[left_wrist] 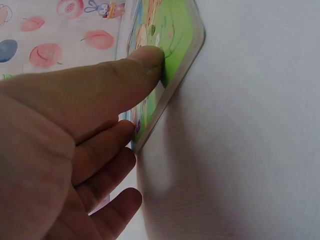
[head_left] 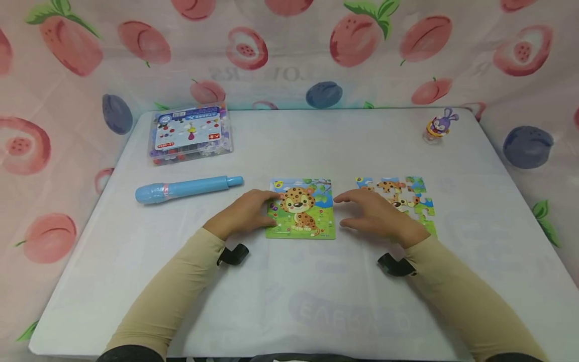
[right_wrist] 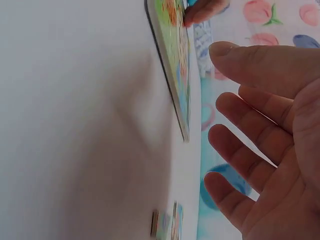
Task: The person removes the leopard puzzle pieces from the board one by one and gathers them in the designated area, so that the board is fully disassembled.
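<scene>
A square jigsaw puzzle (head_left: 300,208) with a cartoon leopard on green grass lies face up on the table. At its left edge is my left hand (head_left: 244,213), thumb and fingertips touching the top; in the left wrist view the thumb presses on the green border of the puzzle (left_wrist: 177,45). My right hand (head_left: 377,216) hovers just off the puzzle's right edge with fingers spread and nothing in them. The right wrist view shows a gap between those fingers (right_wrist: 240,140) and the board. Partly hidden behind the right hand are several loose jigsaw pieces (head_left: 416,185).
On the white table (head_left: 316,141), a clear plastic box (head_left: 190,128) of small coloured parts stands at the back left. A light blue microphone-shaped stick (head_left: 194,188) lies in front of it. A purple rabbit figure (head_left: 442,124) stands at the back right. Fruit-patterned cloth (head_left: 289,55) hangs behind.
</scene>
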{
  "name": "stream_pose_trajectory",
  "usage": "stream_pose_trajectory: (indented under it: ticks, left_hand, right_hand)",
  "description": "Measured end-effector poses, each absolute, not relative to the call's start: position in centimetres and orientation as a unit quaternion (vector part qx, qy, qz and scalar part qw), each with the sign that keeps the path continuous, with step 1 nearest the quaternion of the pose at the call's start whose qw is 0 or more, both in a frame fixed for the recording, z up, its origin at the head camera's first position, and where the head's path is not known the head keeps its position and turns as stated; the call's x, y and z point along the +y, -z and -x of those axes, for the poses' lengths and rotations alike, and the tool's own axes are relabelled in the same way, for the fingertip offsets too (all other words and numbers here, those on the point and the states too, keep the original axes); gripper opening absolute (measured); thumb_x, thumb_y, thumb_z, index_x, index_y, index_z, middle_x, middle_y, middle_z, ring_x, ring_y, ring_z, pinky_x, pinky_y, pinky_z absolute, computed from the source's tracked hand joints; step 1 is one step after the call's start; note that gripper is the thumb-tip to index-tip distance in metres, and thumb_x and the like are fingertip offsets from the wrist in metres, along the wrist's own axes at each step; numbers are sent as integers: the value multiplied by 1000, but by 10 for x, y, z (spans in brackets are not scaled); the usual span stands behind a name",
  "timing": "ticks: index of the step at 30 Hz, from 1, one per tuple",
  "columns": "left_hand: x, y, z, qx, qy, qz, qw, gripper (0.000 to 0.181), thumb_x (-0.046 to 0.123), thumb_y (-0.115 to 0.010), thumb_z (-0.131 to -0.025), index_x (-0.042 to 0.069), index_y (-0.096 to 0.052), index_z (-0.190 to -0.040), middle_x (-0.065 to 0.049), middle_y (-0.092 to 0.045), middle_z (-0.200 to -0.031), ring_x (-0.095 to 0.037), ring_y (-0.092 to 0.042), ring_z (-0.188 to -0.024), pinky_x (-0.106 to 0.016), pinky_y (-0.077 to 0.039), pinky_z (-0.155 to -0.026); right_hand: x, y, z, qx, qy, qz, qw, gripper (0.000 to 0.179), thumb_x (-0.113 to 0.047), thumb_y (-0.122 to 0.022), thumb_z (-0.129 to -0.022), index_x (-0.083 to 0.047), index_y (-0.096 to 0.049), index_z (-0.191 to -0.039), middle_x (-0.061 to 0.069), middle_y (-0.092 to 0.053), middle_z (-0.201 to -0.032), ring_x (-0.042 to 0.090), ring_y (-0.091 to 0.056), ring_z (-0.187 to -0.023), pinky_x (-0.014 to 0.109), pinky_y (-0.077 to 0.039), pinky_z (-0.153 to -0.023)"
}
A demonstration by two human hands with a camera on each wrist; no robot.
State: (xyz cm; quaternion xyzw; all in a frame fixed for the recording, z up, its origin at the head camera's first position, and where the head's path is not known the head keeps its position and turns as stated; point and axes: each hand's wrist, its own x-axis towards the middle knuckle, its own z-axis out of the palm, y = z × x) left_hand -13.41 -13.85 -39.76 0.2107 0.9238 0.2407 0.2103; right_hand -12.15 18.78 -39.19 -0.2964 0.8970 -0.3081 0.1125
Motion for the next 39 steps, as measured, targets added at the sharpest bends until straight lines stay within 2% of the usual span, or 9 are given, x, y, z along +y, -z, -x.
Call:
stream_pose_trajectory:
  ticks: [4, 12, 21, 29, 39]
  left_hand:
    - [-140, 397, 135, 923, -241, -212, 214, 70, 21, -81, -87, 5, -50, -147, -17, -49, -146, -35, -41, -138, -47, -33, -114]
    - [-141, 398, 137, 920, -248, -211, 219, 69, 20, -81, -86, 6, -50, -147, -16, -49, -147, -35, -40, -138, -46, -33, -114]
    - [-141, 397, 137, 921, -247, -209, 219, 68, 21, -81, -87, 7, -51, -146, -16, -50, -146, -34, -40, -138, -47, -34, -113]
    - [-143, 397, 137, 921, -244, -216, 214, 68, 21, -81, -87, 7, -51, -147, -15, -51, -145, -34, -42, -137, -47, -34, -113]
    - [-144, 397, 138, 917, -246, -229, 217, 69, 20, -81, -86, 4, -51, -146, -15, -52, -144, -33, -44, -136, -46, -36, -112]
  right_hand:
    - [174, 393, 124, 889, 307, 322, 105, 46, -14, -79, -86, 0, -65, -127, 13, -64, -127, 33, -55, -121, 53, -40, -105]
    - [144, 393, 126, 882, 296, 341, 132, 47, -16, -77, -87, -1, -63, -129, 13, -63, -128, 34, -53, -123, 50, -42, -103]
    - [114, 404, 125, 879, 278, 349, 167, 52, -22, -76, -88, -5, -61, -136, 11, -59, -135, 30, -51, -127, 46, -40, -107]
    - [97, 403, 126, 875, 261, 373, 167, 49, -20, -74, -90, -5, -61, -135, 9, -61, -133, 27, -53, -125, 44, -39, -108]
    - [87, 403, 124, 870, 269, 366, 193, 45, -18, -72, -91, -5, -62, -134, 5, -60, -132, 23, -51, -121, 41, -39, -107]
